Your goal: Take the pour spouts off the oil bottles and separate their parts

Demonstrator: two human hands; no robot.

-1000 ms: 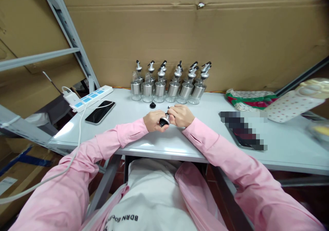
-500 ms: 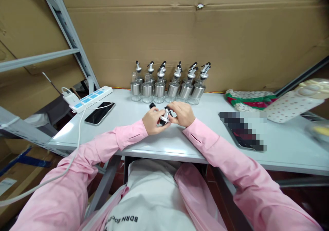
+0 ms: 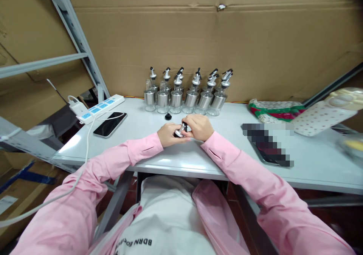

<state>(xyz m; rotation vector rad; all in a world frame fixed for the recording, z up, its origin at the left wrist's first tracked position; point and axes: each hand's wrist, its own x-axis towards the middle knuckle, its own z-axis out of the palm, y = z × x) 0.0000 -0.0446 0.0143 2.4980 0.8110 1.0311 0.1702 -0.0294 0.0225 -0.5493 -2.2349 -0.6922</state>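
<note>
Both hands meet over the front middle of the table around a silver and black pour spout (image 3: 178, 133). Its silver base lies in the fingers of my left hand (image 3: 168, 135), which are closed about it. The fingers of my right hand (image 3: 199, 127) grip the black lever end of the same spout. On the table just beyond my left hand sits a small black stopper (image 3: 168, 116). Behind it stand two rows of glass bottles with steel sleeves (image 3: 176, 99). Most carry the same kind of spout; the two front bottles at the left (image 3: 162, 98) have bare necks.
A phone (image 3: 110, 125) on a charging cable lies at the left beside a white power strip (image 3: 100, 108). To the right are a dark, partly blurred-out device (image 3: 266, 149), a green and red patterned cloth (image 3: 275, 110) and a dotted white object (image 3: 320, 117). Cardboard (image 3: 170, 39) walls the back.
The spout has tipped over and shifted slightly left and down in my hands. My right fingers have closed further over its lever. The black stopper now shows fully clear of my left hand.
</note>
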